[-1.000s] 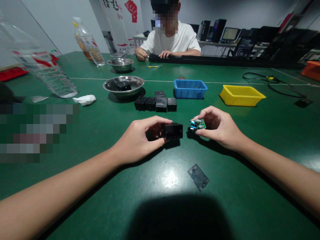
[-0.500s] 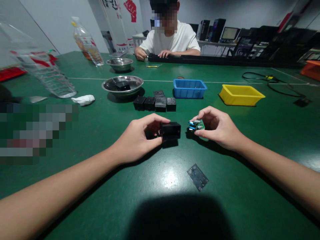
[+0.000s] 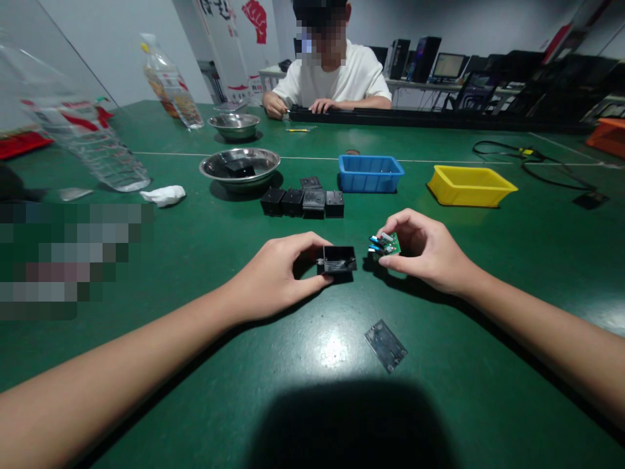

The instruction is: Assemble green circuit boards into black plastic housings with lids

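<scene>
Between the thumb and fingers of my left hand (image 3: 278,270) is a small black plastic case (image 3: 338,260), its hollow side turned upward and toward me. To the right of it, my right hand (image 3: 424,251) pinches a small green circuit board (image 3: 385,245) carrying blue and silver components. A narrow gap separates board and case. Nearer to me, a flat dark rectangular cover plate (image 3: 385,345) lies on the green table (image 3: 205,384). Beyond my hands, several black cases (image 3: 303,200) stand in a group.
Behind the cases sit a metal bowl (image 3: 208,170) holding a black part, a blue bin (image 3: 368,182) and a yellow bin (image 3: 469,195). Bottles (image 3: 92,140) and a crumpled tissue (image 3: 165,195) are at left. A cable (image 3: 547,159) lies right. Another person (image 3: 336,78) sits opposite.
My left hand has tilted the black case so its opening faces more upward, shifting it slightly right and nearer to me. The board in my right hand has barely moved.
</scene>
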The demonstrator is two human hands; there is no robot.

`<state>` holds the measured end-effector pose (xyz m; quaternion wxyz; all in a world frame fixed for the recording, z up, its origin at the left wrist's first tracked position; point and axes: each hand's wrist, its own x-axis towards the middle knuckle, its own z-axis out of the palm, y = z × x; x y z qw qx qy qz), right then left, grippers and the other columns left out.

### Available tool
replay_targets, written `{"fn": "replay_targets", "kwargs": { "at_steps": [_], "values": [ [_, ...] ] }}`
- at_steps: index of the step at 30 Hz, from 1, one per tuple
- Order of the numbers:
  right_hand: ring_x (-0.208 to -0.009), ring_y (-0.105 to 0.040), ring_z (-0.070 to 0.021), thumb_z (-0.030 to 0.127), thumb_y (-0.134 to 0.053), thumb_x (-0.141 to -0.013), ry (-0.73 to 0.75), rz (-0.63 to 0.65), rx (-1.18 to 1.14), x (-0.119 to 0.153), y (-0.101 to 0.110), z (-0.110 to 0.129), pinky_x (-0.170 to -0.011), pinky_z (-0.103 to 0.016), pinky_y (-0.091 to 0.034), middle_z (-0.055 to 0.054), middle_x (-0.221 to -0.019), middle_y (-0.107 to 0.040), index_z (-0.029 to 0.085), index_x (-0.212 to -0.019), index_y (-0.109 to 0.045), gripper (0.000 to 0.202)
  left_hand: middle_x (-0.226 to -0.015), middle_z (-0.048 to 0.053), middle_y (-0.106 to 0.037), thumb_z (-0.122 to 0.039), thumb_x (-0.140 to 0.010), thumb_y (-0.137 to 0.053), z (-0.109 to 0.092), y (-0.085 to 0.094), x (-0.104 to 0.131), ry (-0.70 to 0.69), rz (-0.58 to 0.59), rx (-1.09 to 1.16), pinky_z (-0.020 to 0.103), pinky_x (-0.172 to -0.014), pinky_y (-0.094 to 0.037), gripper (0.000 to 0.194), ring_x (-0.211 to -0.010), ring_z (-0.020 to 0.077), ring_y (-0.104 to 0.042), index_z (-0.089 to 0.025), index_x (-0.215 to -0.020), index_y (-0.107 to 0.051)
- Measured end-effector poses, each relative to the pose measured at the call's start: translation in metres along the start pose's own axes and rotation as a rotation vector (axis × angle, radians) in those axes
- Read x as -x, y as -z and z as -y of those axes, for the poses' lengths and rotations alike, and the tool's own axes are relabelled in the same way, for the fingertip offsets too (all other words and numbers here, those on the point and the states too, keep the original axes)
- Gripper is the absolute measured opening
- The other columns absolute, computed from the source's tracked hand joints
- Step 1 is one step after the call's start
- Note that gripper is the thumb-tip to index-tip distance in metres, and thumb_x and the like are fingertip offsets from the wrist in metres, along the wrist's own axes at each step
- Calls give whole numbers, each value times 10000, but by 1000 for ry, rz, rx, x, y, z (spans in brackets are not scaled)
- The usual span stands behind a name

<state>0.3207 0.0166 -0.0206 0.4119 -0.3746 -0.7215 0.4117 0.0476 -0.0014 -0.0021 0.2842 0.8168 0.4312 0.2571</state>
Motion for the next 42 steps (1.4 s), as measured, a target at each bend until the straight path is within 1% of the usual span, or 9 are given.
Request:
{"fn": "replay_targets", "kwargs": {
  "at_steps": [5, 11, 16, 20, 23, 28, 35, 38, 42],
  "values": [
    [-881, -640, -189, 249, -831, -743, 24, 44, 74, 1, 1, 2, -752, -322, -541, -32, -982, -656, 215, -979, -578, 348, -1055, 77, -719, -386, -827, -714, 0, 1, -3, -98, 37, -148, 356, -849, -517, 325, -928, 237, -665, -183, -1080, -697],
    [-907, -658, -203, 238, -794, -776, 47, 93, 173, 4, 1, 3, -796, -336, -551, -36, -980, -664, 224, -986, -578, 301, -1072, 83, -696, -389, -823, -717, 1, 1, -3, -128, 64, -174, 379, -906, -505, 306, -983, 250, -647, -188, -1052, -694],
    [-911, -671, -213, 244, -788, -776, 98, 77, 236, 5, 1, 0, -812, -351, -568, -46, -1004, -680, 228, -980, -594, 283, -1103, 86, -687, -414, -836, -712, 0, 0, -3, -128, 92, -192, 398, -950, -496, 303, -1027, 260, -634, -197, -1047, -703],
    [-915, -674, -215, 230, -762, -791, 204, 38, 289, 5, 1, 2, -803, -349, -580, -57, -1003, -680, 226, -975, -614, 236, -1094, 87, -691, -481, -853, -707, 3, 0, -2, -172, 78, -193, 387, -927, -495, 369, -1004, 257, -638, -189, -1078, -685],
    [-929, -678, -216, 196, -731, -813, 348, -1, 372, 6, -2, 9, -778, -339, -582, -68, -1011, -697, 226, -1005, -639, 215, -1070, 88, -706, -450, -875, -697, 4, 1, 0, -253, 1, -178, 373, -894, -492, 359, -970, 249, -645, -188, -1119, -678],
    [-995, -707, -237, 181, -713, -834, 539, -16, 515, 13, -13, 22, -829, -370, -603, -75, -1091, -747, 252, -1164, -676, 339, -1063, 91, -734, -381, -840, -754, -8, 2, 7, -312, -241, -143, 402, -948, -474, 287, -1006, 268, -657, -234, -1086, -729],
    [-1012, -733, -222, 161, -696, -866, 667, 24, 541, 17, -23, 30, -892, -343, -614, -86, -1097, -765, 235, -1244, -682, 385, -978, 53, -779, -286, -883, -738, -17, -10, 18, -429, -291, -269, 391, -887, -501, 156, -960, 235, -686, -279, -1037, -755],
    [-1011, -734, -209, 163, -682, -883, 698, 18, 548, 17, -24, 30, -887, -328, -620, -99, -1094, -764, 206, -1255, -675, 375, -956, 41, -789, -224, -895, -728, -15, -12, 17, -548, -365, -372, 359, -847, -525, 147, -908, 203, -702, -246, -1039, -740],
    [-997, -732, -193, 131, -686, -877, 778, 3, 519, 15, -26, 28, -891, -297, -614, -144, -1063, -764, 96, -1240, -663, 365, -942, 45, -791, -141, -858, -763, -12, -11, 12, -726, -449, -425, 309, -783, -538, 192, -843, 168, -698, -172, -1041, -713]
  ]
}}
